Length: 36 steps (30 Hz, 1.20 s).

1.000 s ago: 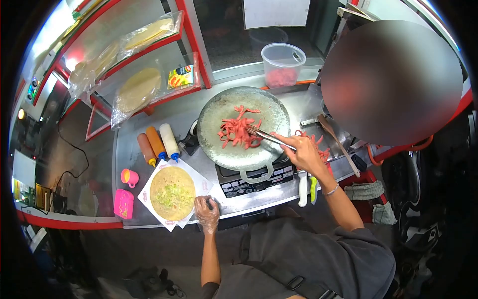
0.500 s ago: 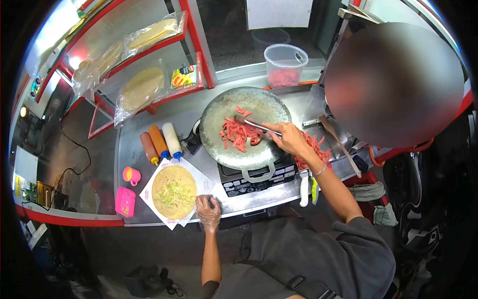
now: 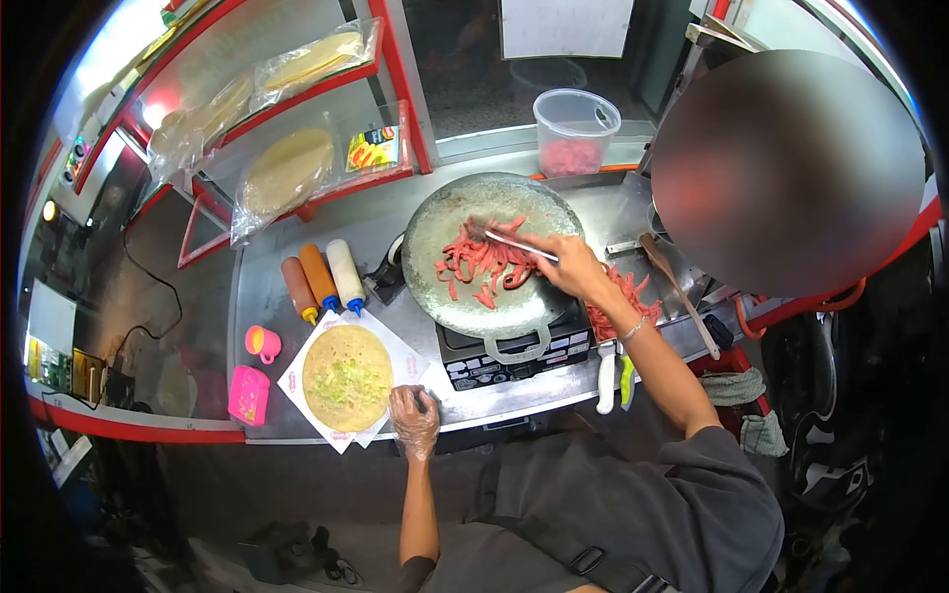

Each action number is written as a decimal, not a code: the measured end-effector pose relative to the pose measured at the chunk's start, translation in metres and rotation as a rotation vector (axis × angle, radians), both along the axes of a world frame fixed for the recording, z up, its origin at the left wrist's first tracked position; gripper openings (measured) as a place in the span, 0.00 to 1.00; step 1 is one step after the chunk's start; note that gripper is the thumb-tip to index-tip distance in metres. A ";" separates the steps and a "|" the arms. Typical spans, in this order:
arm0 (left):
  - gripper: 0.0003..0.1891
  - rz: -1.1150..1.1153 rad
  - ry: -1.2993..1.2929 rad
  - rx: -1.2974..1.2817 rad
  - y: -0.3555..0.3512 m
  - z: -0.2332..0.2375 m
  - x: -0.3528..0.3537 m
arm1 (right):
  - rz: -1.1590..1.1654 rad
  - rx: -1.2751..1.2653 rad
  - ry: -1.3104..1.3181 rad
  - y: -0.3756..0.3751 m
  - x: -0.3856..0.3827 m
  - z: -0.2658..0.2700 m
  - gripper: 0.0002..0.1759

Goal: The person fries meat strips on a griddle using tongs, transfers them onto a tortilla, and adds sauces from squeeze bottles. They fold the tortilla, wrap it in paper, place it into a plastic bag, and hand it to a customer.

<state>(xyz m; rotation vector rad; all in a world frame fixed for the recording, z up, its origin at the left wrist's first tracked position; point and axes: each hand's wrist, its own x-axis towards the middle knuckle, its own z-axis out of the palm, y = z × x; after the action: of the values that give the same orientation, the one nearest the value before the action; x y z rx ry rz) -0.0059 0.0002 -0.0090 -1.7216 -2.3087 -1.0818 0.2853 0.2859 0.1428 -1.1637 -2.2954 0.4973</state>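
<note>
My right hand (image 3: 576,265) is closed round metal tongs (image 3: 512,242), whose far end is among the red meat strips (image 3: 484,259) in the round pan (image 3: 440,212). The pan sits on a black stove (image 3: 470,361). My left hand (image 3: 414,413), in a clear plastic glove, rests at the counter's front edge with its fingers curled; whether it holds anything is hidden. Just left of it, a flatbread (image 3: 326,366) topped with shredded pale green pieces (image 3: 353,383) lies on white paper (image 3: 297,381).
Three sauce bottles (image 3: 318,279) lie behind the flatbread. A pink cup (image 3: 264,343) and pink box (image 3: 248,395) are at the left. Right of the pan are more meat (image 3: 628,296), a wooden spoon (image 3: 677,287) and a white-handled knife (image 3: 606,381). A clear tub (image 3: 576,128) stands behind.
The tongs have shifted slightly within the pan, and the meat strips are spread differently. My left hand stays at the counter edge. The view has moved slightly.
</note>
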 end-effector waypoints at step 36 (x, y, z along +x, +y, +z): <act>0.04 -0.021 0.003 0.020 -0.001 0.005 0.002 | 0.175 -0.013 0.160 -0.058 -0.011 0.023 0.26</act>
<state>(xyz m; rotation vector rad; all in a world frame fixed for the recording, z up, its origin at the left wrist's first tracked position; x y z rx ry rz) -0.0035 -0.0010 -0.0043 -1.7436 -2.2754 -1.1011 0.2746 0.2282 0.1657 -0.8987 -2.2669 0.6467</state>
